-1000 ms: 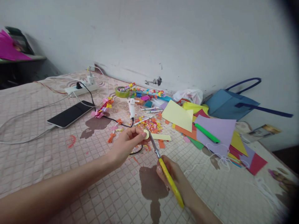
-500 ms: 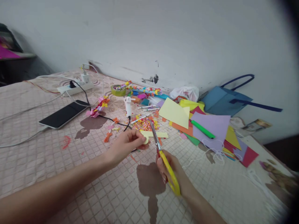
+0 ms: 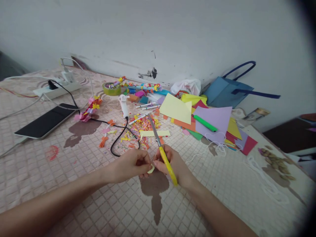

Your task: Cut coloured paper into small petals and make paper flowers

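My left hand (image 3: 137, 164) pinches a small pale yellow paper piece (image 3: 151, 170) low over the table. Close beside it, the fingertips of my right hand (image 3: 170, 163) meet the left fingertips at that piece. Yellow-handled scissors (image 3: 166, 163) rest in my right hand, with their blades looking closed and pointing away from me. Past the blades lies a pale yellow paper strip (image 3: 163, 133), next to a heap of colourful paper scraps (image 3: 145, 125). Whether the right fingertips also grip the paper is hard to make out.
A white glue gun (image 3: 123, 105) stands behind the scraps, its black cord looping forward. On the left lie a phone (image 3: 46, 120) and a power strip (image 3: 59, 89). Coloured paper sheets (image 3: 212, 117), a green pen (image 3: 204, 123), white string (image 3: 218, 148) and a blue bag (image 3: 225, 92) are to the right.
My right hand, still holding the scissors, has come in to meet my left hand at the paper piece. Both hands sit lower and nearer to me. The view has shifted rightward.
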